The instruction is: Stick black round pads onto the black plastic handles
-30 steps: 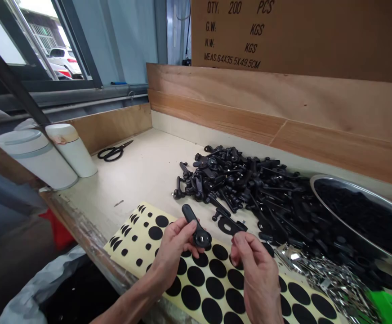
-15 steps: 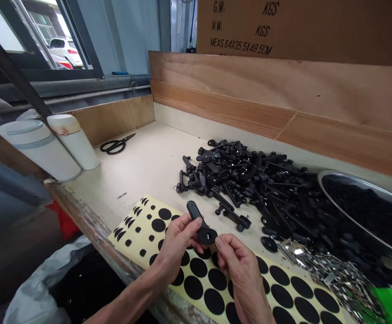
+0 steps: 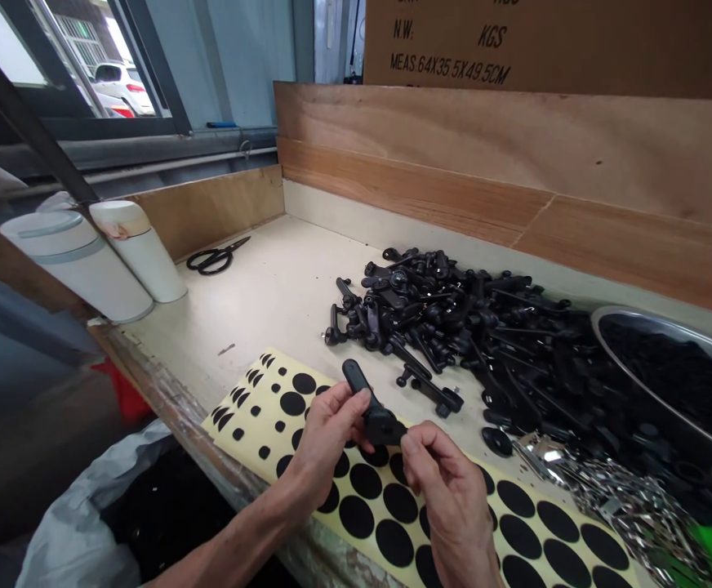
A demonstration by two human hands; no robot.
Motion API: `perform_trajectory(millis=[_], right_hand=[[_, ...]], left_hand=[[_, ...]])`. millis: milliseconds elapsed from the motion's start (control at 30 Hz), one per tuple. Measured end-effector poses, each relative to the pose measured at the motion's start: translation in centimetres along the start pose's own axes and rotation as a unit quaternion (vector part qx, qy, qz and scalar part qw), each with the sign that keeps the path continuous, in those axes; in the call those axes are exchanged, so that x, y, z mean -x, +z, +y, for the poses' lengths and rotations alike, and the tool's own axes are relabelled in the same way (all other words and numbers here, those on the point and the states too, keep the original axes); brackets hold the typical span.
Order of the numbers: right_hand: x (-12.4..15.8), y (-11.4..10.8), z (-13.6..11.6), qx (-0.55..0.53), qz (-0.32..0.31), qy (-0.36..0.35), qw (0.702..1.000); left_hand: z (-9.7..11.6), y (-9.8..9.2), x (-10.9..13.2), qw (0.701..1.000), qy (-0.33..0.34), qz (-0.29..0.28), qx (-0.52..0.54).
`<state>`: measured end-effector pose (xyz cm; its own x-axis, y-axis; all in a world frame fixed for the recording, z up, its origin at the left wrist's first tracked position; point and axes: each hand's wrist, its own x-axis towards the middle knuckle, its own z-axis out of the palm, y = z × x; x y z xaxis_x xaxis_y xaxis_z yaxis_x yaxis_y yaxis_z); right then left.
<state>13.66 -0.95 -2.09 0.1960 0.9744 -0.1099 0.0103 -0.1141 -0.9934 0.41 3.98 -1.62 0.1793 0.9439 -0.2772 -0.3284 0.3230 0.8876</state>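
Workbench (image 3: 258, 294) below a plywood backboard (image 3: 454, 147): a person's left hand (image 3: 325, 441) and right hand (image 3: 447, 482) work a black plastic lever (image 3: 377, 423) above a sheet of black adhesive dots (image 3: 382, 490).
Left fingers and thumb clasp the lever, its arm tilted up; right fingertips pinch its round end. Just beyond lies a heap of black plastic parts (image 3: 454, 327), with a steel bowl (image 3: 656, 347) and metal clips (image 3: 631, 506) to the right.
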Motion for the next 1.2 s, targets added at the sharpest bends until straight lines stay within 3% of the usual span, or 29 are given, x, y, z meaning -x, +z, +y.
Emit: perform_trajectory(millis=[167,433,833,1200], right_hand=[[-0.58,0.17,0.21,-0.018,-0.018,0.091,0.996],[-0.63,0.32,0.35,-0.025,-0.016,0.127,0.991],[-0.58,0.39,0.41,-0.008,-0.001,0.117,0.993],[-0.8,0.21,0.69,0.086,0.021,0.043,0.995]], left_hand=[[0.1,0.01,0.1,1.0,0.007,-0.014,-0.003],[0.1,-0.08,0.11,1.0,0.003,-0.012,-0.002],[0.05,-0.12,0.05,1.0,0.005,-0.012,-0.004],[0.37,-0.11,0.46,0.999,0.013,-0.029,0.005]])
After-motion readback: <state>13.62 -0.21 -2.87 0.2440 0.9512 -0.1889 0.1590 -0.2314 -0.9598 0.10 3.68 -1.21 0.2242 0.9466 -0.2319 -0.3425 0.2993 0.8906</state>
